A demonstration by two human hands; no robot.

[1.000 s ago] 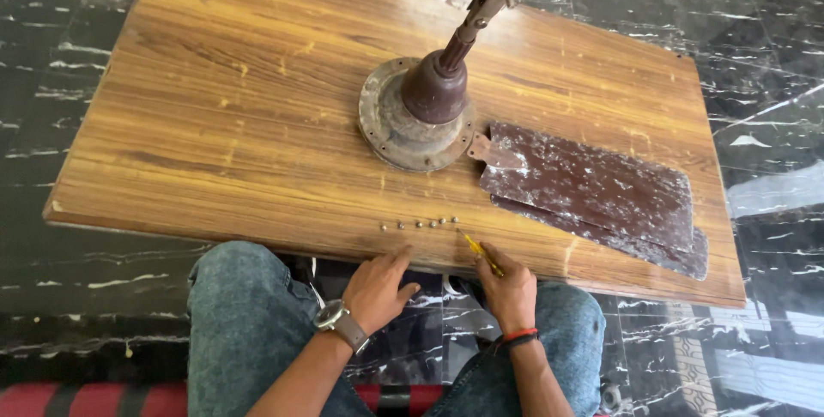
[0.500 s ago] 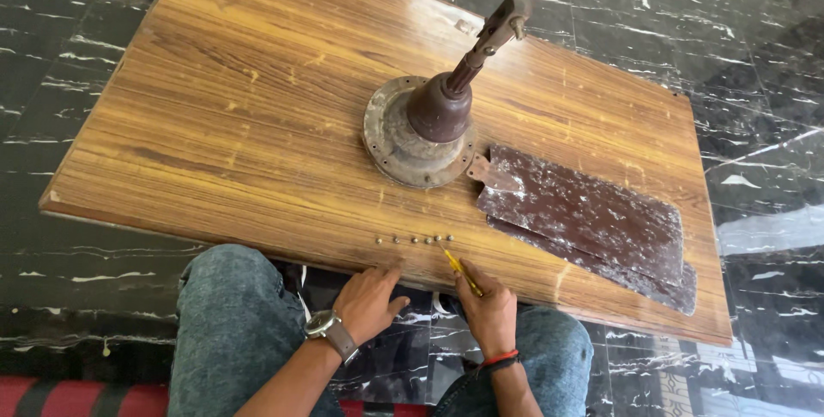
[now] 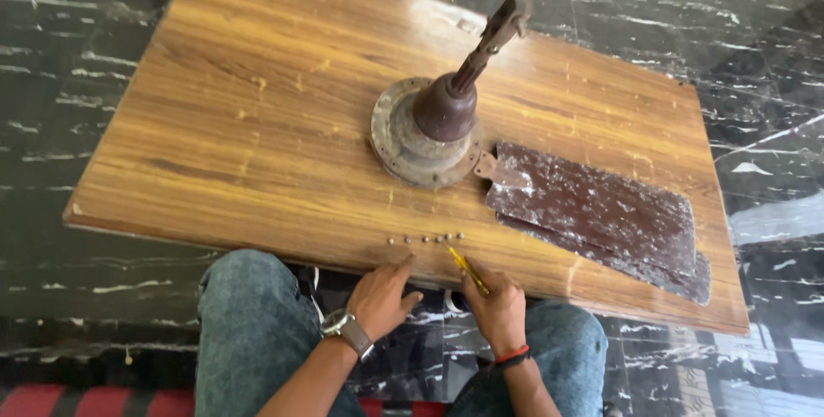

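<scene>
My left hand (image 3: pixel 382 297), with a watch on its wrist, rests fingers apart on the near edge of a wooden table (image 3: pixel 257 125) and holds nothing. My right hand (image 3: pixel 498 307), a red band on its wrist, grips a thin yellow tool (image 3: pixel 468 269) that points up over the table edge. Just beyond both hands lies a short row of several small screws (image 3: pixel 427 238). Mid-table stands a rusty round motor housing (image 3: pixel 421 129) with a shaft (image 3: pixel 491 41) leaning up to the right. Dark brown fan blades (image 3: pixel 601 211), stacked, lie to its right.
The table stands on a black marble floor with white veins (image 3: pixel 77 65). My knees in blue jeans (image 3: pixel 257 331) are under the near edge. A red striped mat (image 3: pixel 51 400) shows at the bottom left.
The view has shifted slightly; both hands stay at the table's near edge, the left hand now a little farther onto the wood near the screws.
</scene>
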